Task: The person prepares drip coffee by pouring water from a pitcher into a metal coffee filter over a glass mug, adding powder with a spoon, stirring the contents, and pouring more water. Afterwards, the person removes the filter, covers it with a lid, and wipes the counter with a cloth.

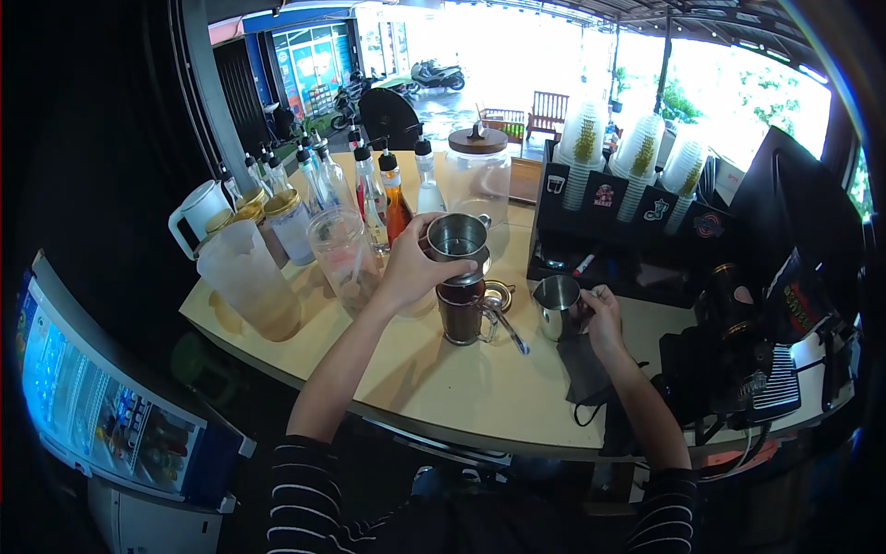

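Observation:
My left hand is wrapped round a small metal drip filter, held just over a glass mug of dark liquid. Whether filter and mug touch is unclear. My right hand grips the handle of a steel pitcher, which stands low over the counter to the right of the mug. Behind the mug lies a round metal lid. A spoon leans beside the mug's handle.
Syrup bottles, a frosted pitcher and a clear plastic jar occupy the counter's left. A lidded glass jar stands behind. Stacked cups top a black organizer; dark equipment sits right.

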Tool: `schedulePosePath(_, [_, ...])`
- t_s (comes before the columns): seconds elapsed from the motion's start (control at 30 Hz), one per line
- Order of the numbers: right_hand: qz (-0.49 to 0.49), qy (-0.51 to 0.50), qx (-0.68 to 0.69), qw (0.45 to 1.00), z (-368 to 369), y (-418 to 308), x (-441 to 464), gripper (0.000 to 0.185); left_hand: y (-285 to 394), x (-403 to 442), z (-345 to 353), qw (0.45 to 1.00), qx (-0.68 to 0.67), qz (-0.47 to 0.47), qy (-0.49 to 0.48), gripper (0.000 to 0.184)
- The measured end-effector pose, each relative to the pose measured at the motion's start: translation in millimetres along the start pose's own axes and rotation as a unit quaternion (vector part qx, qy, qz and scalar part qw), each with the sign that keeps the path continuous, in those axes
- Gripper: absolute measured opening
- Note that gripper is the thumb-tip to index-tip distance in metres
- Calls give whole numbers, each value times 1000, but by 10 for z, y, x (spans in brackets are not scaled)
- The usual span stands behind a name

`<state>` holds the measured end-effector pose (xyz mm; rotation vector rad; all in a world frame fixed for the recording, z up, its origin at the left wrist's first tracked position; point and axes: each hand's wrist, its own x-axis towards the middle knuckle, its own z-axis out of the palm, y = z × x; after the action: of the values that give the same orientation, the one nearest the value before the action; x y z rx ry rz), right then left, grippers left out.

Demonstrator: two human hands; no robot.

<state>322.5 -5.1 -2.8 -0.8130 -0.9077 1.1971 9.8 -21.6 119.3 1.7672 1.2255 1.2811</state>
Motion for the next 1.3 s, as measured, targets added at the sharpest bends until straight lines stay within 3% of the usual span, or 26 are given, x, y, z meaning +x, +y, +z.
schedulePosePath(0.13, [-35,17,-46,998,-45,93,-35,14,-17,-11,30,1000,-1,12,13,82])
schedulePosePath(0.23, [28,86,-41,995,-120,175,-56,10,-93,15,49,999,8,33,25,82])
schedulePosePath(0.3, [-34,111,-79,990,-252,357,31,12,-83,7,55,999,9,38,26,81])
schedulePosePath(0.43, [-33,73,-92,993,-245,305,-5,15,-37,-17,70,999,-11,17,26,82])
schedulePosePath(0.53, [-102,104,-168,975,-69,106,-172,22,-29,-18,75,999,2,33,39,82])
schedulePosePath(0.57, [-230,92,-306,919,80,-56,-318,27,-25,-23,71,999,14,34,37,81])
schedulePosePath(0.6, [-348,76,-431,829,184,-148,-416,31,-23,-26,70,999,14,34,39,81])
schedulePosePath(0.67, [-349,28,-402,846,246,-130,-491,33,-23,-27,79,998,14,38,41,81])
schedulePosePath(0.7, [-346,-64,-410,841,275,-106,-523,33,-32,-27,82,998,14,37,41,81])
schedulePosePath(0.73, [-340,-156,-415,829,305,-79,-552,32,-41,-23,83,998,17,43,43,81])
schedulePosePath(0.77, [-341,-156,-414,829,337,-49,-580,32,-42,-20,84,997,21,50,46,80])
schedulePosePath(0.83, [-286,-258,-467,796,401,22,-628,31,-32,-32,91,998,19,51,43,80])
schedulePosePath(0.97, [-243,-299,-480,788,474,157,-611,32,-9,-57,85,999,0,30,29,81])
schedulePosePath(1.17, [-179,-258,-489,814,470,475,-481,32,-106,-45,113,995,-13,81,54,77])
schedulePosePath(1.3, [-174,-223,-568,773,495,504,-426,21,-134,-59,135,997,0,61,47,76])
